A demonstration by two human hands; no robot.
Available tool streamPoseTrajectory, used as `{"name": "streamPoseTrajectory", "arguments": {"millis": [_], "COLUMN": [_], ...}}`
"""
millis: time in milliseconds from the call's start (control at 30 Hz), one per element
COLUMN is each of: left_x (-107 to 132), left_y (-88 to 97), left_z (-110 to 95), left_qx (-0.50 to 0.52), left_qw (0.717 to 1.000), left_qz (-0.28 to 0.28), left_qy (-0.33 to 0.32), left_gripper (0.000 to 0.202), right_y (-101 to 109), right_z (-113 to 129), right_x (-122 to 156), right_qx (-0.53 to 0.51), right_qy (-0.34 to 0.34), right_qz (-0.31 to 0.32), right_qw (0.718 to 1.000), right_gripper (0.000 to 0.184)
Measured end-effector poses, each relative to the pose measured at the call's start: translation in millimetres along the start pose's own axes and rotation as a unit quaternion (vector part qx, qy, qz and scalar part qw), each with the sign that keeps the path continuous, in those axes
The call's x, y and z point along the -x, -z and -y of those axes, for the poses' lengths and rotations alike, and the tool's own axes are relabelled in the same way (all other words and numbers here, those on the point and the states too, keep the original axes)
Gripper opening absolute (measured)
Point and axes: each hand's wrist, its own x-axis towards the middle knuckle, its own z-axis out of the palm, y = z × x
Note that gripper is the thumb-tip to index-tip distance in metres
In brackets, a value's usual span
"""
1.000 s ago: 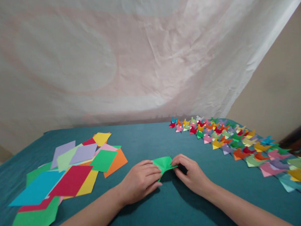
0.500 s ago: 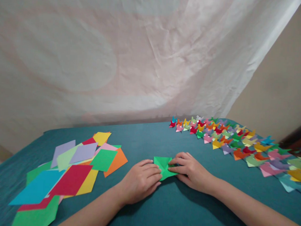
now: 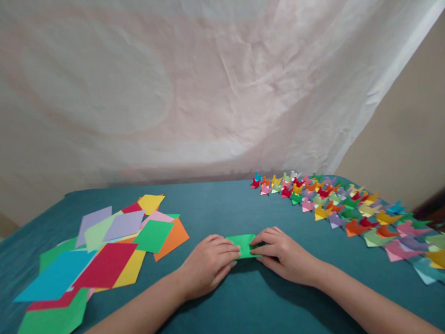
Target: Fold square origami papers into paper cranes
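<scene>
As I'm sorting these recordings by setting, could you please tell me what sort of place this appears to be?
Probably a makeshift indoor papercraft spot: loose coloured sheets lie on one side, bird-like folded paper figures stand in rows on the other, and a pale cloth hangs behind.

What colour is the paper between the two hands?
Plain green: the paper shows best in the head view.

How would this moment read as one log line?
left hand: on green paper; right hand: touching its right end; left side: coloured sheets; right side: paper birds
</scene>
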Motion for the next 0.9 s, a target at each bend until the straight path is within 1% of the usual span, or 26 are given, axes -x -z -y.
{"name": "streamPoseTrajectory", "arguments": {"millis": [167, 233, 333, 400, 467, 567, 600, 667, 700, 733, 800, 900], "left_x": [-1.7, -3.6, -7.7, -9.6, -9.8, -7.3, -6.1, -4.3, -3.7, -3.4, -3.3, -3.5], "left_y": [-3.3, -3.3, -2.8, -3.6, -5.9, -8.9, -9.0, -6.9, -5.0, -3.0, 0.3, 0.9], "left_z": [-1.4, -1.8, -1.0, 0.9, 3.4, 4.6, 3.4, -2.0, -6.1, -10.7, -20.4, -30.3], "left_qx": [0.075, 0.103, 0.127, 0.128, 0.121, 0.106, 0.094, 0.052, 0.020, -0.012, -0.052, -0.064], "left_qw": [0.994, 0.989, 0.981, 0.977, 0.975, 0.969, 0.968, 0.973, 0.980, 0.987, 0.996, 0.997], "left_qz": [-0.045, -0.061, -0.080, -0.092, -0.100, -0.124, -0.138, -0.155, -0.145, -0.122, -0.050, 0.024], "left_qy": [0.064, 0.091, 0.124, 0.142, 0.160, 0.185, 0.185, 0.163, 0.136, 0.105, 0.052, 0.028], "left_gripper": [0.026, 0.024, 0.030, 0.034, 0.033, 0.022, 0.024, 0.039, 0.042, 0.042, 0.041, 0.058], "right_y": [1.7, -0.2, -7.1, -13.3, -19.2, -25.0, -26.1, -27.3, -27.6, -27.7, -27.8, -28.0], "right_z": [-1.5, -2.9, -6.0, -8.8, -11.9, -15.5, -16.2, -16.9, -17.2, -17.3, -17.6, -18.3], "right_x": [-2.8, -4.8, -8.3, -10.8, -13.1, -15.5, -15.9, -16.3, -16.5, -16.7, -17.3, -18.3], "right_qx": [-0.076, -0.106, -0.124, -0.124, -0.136, -0.137, -0.136, -0.134, -0.134, -0.135, -0.140, -0.147], "right_qy": [-0.033, -0.050, -0.089, -0.117, -0.127, -0.144, -0.147, -0.152, -0.154, -0.154, -0.152, -0.145], "right_qz": [-0.001, -0.015, -0.052, -0.080, -0.109, -0.121, -0.121, -0.120, -0.121, -0.122, -0.124, -0.130], "right_qw": [0.997, 0.993, 0.987, 0.982, 0.976, 0.973, 0.972, 0.972, 0.972, 0.971, 0.971, 0.970], "right_gripper": [0.018, 0.020, 0.023, 0.024, 0.022, 0.024, 0.024, 0.020, 0.017, 0.014, 0.012, 0.013]}}
